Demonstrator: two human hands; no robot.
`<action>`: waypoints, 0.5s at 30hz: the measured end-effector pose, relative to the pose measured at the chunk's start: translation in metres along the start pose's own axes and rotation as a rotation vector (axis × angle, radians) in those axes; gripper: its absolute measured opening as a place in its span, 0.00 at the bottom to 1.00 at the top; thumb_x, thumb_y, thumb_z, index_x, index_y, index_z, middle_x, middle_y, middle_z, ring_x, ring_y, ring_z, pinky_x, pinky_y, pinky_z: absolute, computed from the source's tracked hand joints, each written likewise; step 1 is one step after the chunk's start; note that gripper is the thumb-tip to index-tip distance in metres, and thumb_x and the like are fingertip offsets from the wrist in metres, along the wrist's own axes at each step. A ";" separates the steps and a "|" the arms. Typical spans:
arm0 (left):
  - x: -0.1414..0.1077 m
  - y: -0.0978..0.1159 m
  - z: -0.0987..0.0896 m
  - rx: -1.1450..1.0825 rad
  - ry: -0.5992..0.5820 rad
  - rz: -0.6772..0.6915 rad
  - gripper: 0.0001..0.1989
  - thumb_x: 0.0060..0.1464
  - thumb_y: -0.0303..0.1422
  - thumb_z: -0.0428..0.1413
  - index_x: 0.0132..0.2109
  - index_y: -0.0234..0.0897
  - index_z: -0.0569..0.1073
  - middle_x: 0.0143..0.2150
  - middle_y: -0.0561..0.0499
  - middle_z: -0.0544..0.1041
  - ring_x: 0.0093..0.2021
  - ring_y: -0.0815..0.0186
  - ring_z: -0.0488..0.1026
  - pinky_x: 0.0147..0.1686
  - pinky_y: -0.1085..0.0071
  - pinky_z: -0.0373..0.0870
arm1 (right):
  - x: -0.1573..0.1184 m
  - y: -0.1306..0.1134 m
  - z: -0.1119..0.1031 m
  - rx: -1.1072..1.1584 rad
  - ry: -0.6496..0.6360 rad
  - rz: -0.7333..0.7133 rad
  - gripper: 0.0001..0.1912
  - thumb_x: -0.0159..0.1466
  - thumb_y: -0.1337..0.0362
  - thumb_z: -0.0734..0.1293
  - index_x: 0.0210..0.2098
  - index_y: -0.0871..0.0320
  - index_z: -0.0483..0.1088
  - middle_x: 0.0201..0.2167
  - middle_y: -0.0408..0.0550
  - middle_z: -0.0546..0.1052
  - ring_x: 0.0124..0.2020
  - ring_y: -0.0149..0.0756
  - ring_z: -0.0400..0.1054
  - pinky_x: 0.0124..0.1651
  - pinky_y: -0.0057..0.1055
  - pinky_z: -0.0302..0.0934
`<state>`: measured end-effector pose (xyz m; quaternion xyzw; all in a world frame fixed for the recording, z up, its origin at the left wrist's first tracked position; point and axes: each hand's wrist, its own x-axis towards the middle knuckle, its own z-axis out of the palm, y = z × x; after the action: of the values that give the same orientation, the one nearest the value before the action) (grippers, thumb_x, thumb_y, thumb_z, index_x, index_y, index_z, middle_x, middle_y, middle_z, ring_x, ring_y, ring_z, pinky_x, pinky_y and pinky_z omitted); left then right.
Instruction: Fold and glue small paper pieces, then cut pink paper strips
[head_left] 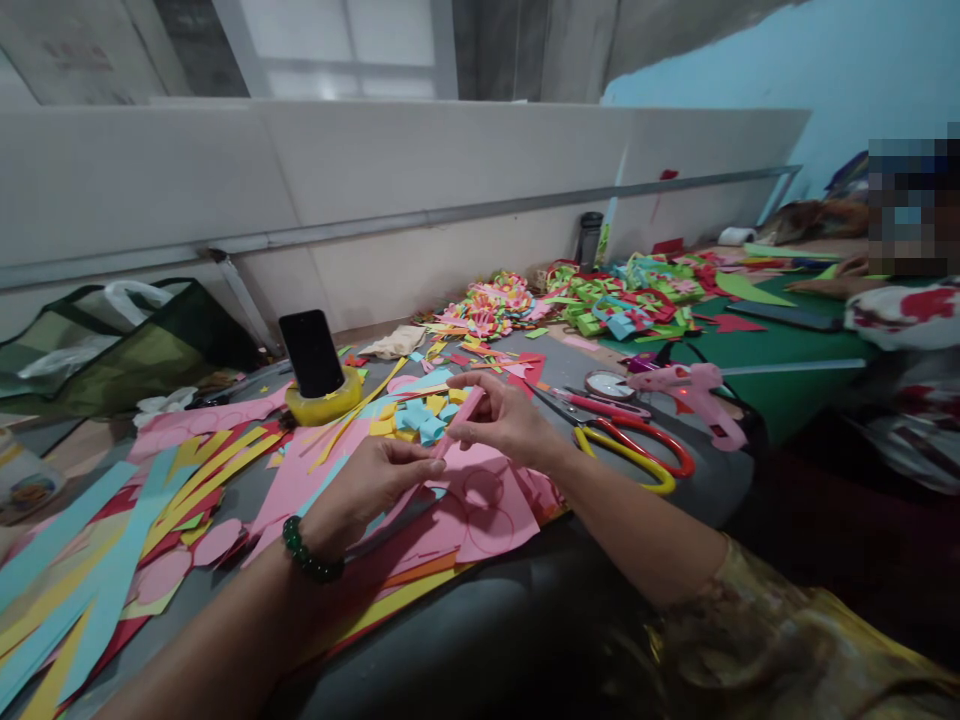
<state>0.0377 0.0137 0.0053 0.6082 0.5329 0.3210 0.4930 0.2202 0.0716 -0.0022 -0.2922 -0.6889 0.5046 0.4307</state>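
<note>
Pinching w/ both hands, head view | L hand (pixel 375 482): grasping pink strip (pixel 460 416) lower down | R hand (pixel 508 420): grasping its upper part | strip over pink sheets (pixel 491 505), nr blue/yellow pcs (pixel 424 421) | scissors (pixel 637 452) R; phone (pixel 311 352) at yellow roll (pixel 324 402)

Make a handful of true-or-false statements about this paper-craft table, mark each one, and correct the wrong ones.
1. The left hand and right hand both hold a pink paper strip. True.
2. The phone lies flat on the table. False: it stands upright at the yellow roll.
3. The glue gun is pink. True.
4. The beaded bracelet is on the right wrist. False: it is on the left.
5. The green bag is to the left of the phone. True.
</note>
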 end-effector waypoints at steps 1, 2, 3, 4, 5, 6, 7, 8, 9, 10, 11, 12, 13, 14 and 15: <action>0.000 -0.001 0.000 -0.001 -0.003 -0.010 0.13 0.43 0.41 0.61 0.27 0.32 0.79 0.18 0.57 0.64 0.21 0.76 0.52 0.21 0.74 0.47 | 0.000 0.000 0.000 -0.005 0.001 -0.009 0.27 0.49 0.67 0.73 0.47 0.60 0.62 0.19 0.36 0.72 0.21 0.30 0.71 0.27 0.26 0.66; 0.000 -0.003 0.000 -0.001 -0.004 -0.015 0.13 0.43 0.40 0.62 0.26 0.32 0.79 0.18 0.57 0.64 0.21 0.75 0.52 0.21 0.74 0.47 | 0.000 0.000 0.000 -0.007 0.002 -0.014 0.27 0.49 0.67 0.73 0.46 0.60 0.62 0.19 0.36 0.72 0.21 0.30 0.71 0.27 0.26 0.66; 0.000 -0.003 0.000 -0.002 -0.006 -0.016 0.13 0.43 0.40 0.62 0.26 0.33 0.79 0.18 0.57 0.64 0.21 0.75 0.53 0.22 0.75 0.48 | 0.000 0.001 -0.001 -0.006 0.004 -0.017 0.27 0.49 0.67 0.73 0.46 0.60 0.62 0.20 0.35 0.72 0.21 0.30 0.71 0.27 0.26 0.66; 0.000 -0.003 0.000 -0.003 -0.008 -0.015 0.12 0.43 0.40 0.62 0.26 0.33 0.79 0.18 0.57 0.65 0.21 0.75 0.54 0.22 0.75 0.49 | 0.000 0.001 -0.001 -0.003 0.007 -0.019 0.27 0.49 0.67 0.73 0.46 0.60 0.62 0.20 0.35 0.72 0.21 0.30 0.71 0.27 0.26 0.66; 0.000 -0.003 0.000 -0.005 -0.008 -0.012 0.12 0.43 0.40 0.62 0.26 0.33 0.79 0.18 0.57 0.65 0.21 0.75 0.54 0.22 0.75 0.50 | 0.000 0.001 -0.001 0.001 0.009 -0.019 0.27 0.49 0.67 0.73 0.46 0.60 0.62 0.20 0.35 0.72 0.21 0.30 0.71 0.26 0.26 0.66; 0.000 -0.003 0.001 -0.009 -0.007 -0.010 0.12 0.43 0.39 0.62 0.26 0.33 0.79 0.18 0.57 0.66 0.21 0.75 0.55 0.22 0.75 0.50 | 0.000 0.000 -0.001 0.006 0.012 -0.020 0.27 0.49 0.67 0.73 0.46 0.60 0.62 0.19 0.35 0.71 0.21 0.29 0.70 0.26 0.27 0.67; 0.000 -0.003 0.001 -0.016 -0.007 -0.008 0.12 0.43 0.39 0.62 0.25 0.33 0.79 0.19 0.56 0.67 0.21 0.75 0.55 0.23 0.75 0.51 | 0.000 0.000 0.000 0.010 0.015 -0.022 0.27 0.49 0.67 0.73 0.45 0.60 0.62 0.19 0.34 0.71 0.21 0.29 0.70 0.26 0.27 0.67; 0.000 -0.002 0.001 -0.019 -0.005 -0.008 0.11 0.42 0.39 0.62 0.25 0.33 0.79 0.19 0.56 0.67 0.21 0.75 0.56 0.23 0.75 0.51 | 0.000 0.000 0.000 0.017 0.019 -0.021 0.27 0.49 0.67 0.73 0.45 0.60 0.62 0.19 0.34 0.71 0.21 0.29 0.70 0.26 0.26 0.67; 0.000 -0.002 0.002 -0.018 -0.001 -0.006 0.11 0.42 0.38 0.62 0.25 0.33 0.79 0.18 0.56 0.68 0.21 0.75 0.55 0.22 0.75 0.51 | 0.000 -0.001 0.000 0.026 0.020 -0.013 0.27 0.49 0.67 0.73 0.45 0.60 0.62 0.19 0.34 0.71 0.21 0.29 0.70 0.27 0.26 0.67; 0.000 -0.001 0.002 -0.012 0.001 -0.003 0.11 0.42 0.38 0.62 0.25 0.33 0.79 0.18 0.56 0.67 0.21 0.75 0.55 0.22 0.75 0.50 | 0.000 -0.001 0.001 0.038 0.016 0.006 0.27 0.49 0.67 0.73 0.46 0.60 0.62 0.19 0.34 0.72 0.21 0.29 0.70 0.27 0.26 0.67; 0.000 -0.001 0.002 -0.005 0.002 0.004 0.11 0.43 0.38 0.61 0.25 0.33 0.79 0.18 0.56 0.67 0.20 0.75 0.54 0.22 0.75 0.50 | 0.001 -0.001 0.001 0.047 0.006 0.035 0.28 0.49 0.67 0.73 0.46 0.60 0.62 0.20 0.35 0.72 0.21 0.29 0.70 0.27 0.26 0.67; 0.000 -0.001 0.002 -0.001 0.002 0.011 0.11 0.43 0.38 0.61 0.25 0.33 0.79 0.18 0.56 0.68 0.20 0.75 0.54 0.21 0.75 0.49 | 0.001 -0.001 0.001 0.050 -0.013 0.071 0.29 0.48 0.67 0.74 0.47 0.60 0.62 0.20 0.36 0.73 0.22 0.29 0.71 0.27 0.26 0.66; 0.000 -0.002 0.003 -0.001 0.005 0.018 0.11 0.43 0.38 0.61 0.26 0.33 0.80 0.19 0.55 0.69 0.20 0.75 0.54 0.21 0.74 0.49 | 0.001 -0.001 0.002 0.046 -0.039 0.107 0.30 0.48 0.67 0.74 0.49 0.60 0.61 0.21 0.37 0.74 0.22 0.30 0.71 0.27 0.26 0.66; 0.000 -0.002 0.003 -0.004 0.010 0.020 0.11 0.43 0.38 0.61 0.26 0.33 0.80 0.20 0.55 0.71 0.20 0.75 0.54 0.21 0.74 0.48 | 0.001 0.000 0.002 0.040 -0.068 0.138 0.31 0.48 0.67 0.74 0.50 0.60 0.61 0.21 0.38 0.75 0.23 0.31 0.72 0.27 0.26 0.66; 0.000 -0.002 0.004 -0.012 0.017 0.020 0.10 0.44 0.38 0.61 0.27 0.33 0.80 0.21 0.54 0.72 0.20 0.75 0.54 0.21 0.74 0.48 | 0.000 0.001 0.003 0.036 -0.090 0.157 0.32 0.48 0.68 0.74 0.51 0.60 0.61 0.22 0.39 0.75 0.24 0.32 0.72 0.27 0.26 0.66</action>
<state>0.0407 0.0127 0.0023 0.6076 0.5290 0.3345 0.4889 0.2176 0.0710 -0.0029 -0.3148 -0.6733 0.5616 0.3636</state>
